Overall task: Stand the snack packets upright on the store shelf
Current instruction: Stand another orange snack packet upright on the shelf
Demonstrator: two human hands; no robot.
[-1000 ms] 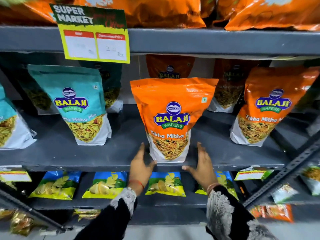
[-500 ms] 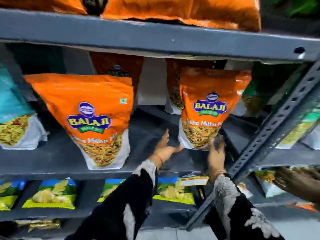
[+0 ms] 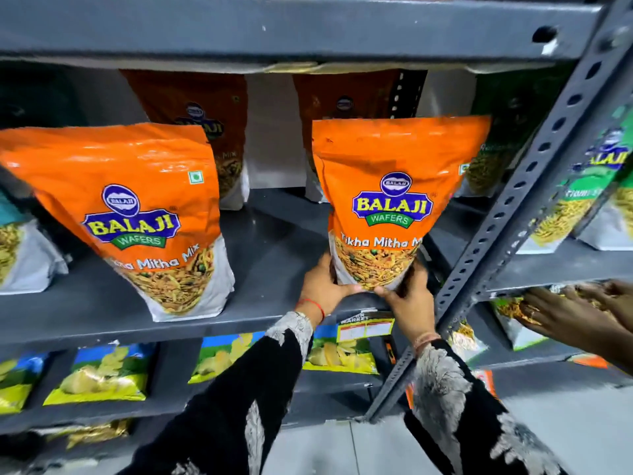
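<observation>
An orange Balaji Tikha Mitha Mix packet (image 3: 394,186) stands near the front edge of the grey middle shelf (image 3: 274,255). My left hand (image 3: 323,287) grips its lower left corner and my right hand (image 3: 409,296) grips its lower right corner. A second orange packet (image 3: 137,207) of the same kind stands upright to the left, leaning slightly. Two darker orange packets (image 3: 191,108) stand behind in shadow at the back of the shelf.
A perforated grey upright post (image 3: 513,214) slants just right of my right hand. Another person's hands (image 3: 579,313) touch packets on the neighbouring shelf at right. Green packets (image 3: 582,200) stand beyond the post. Yellow and blue chip packets (image 3: 102,371) lie on the lower shelf.
The view has shifted right and closer. Both hands left the first orange packet, moved to the right one and closed on its bottom corners. Another person's hands came in at right.
</observation>
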